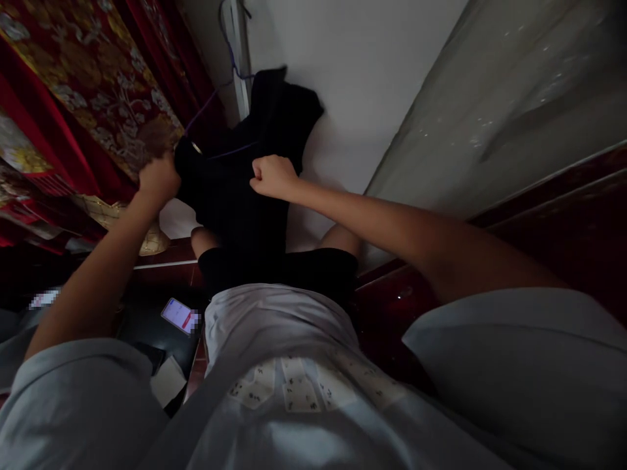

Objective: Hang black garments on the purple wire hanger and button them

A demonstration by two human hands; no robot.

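A black shirt hangs in front of me on a thin purple hanger, with one shoulder higher than the other. My left hand is closed at the shirt's left edge, near the hanger's lower end; its fingers are partly blurred. My right hand makes a fist over the middle of the shirt, gripping the dark cloth. The folds hide what the fingertips pinch. The hanger's lower bar shows between the two hands, and the shirt's lower part falls toward my knees.
Red and gold patterned curtains hang at the left. Behind the shirt are a pale wall and a metal upright. A grey plastic-covered panel leans at right. A lit phone lies on a black surface at lower left.
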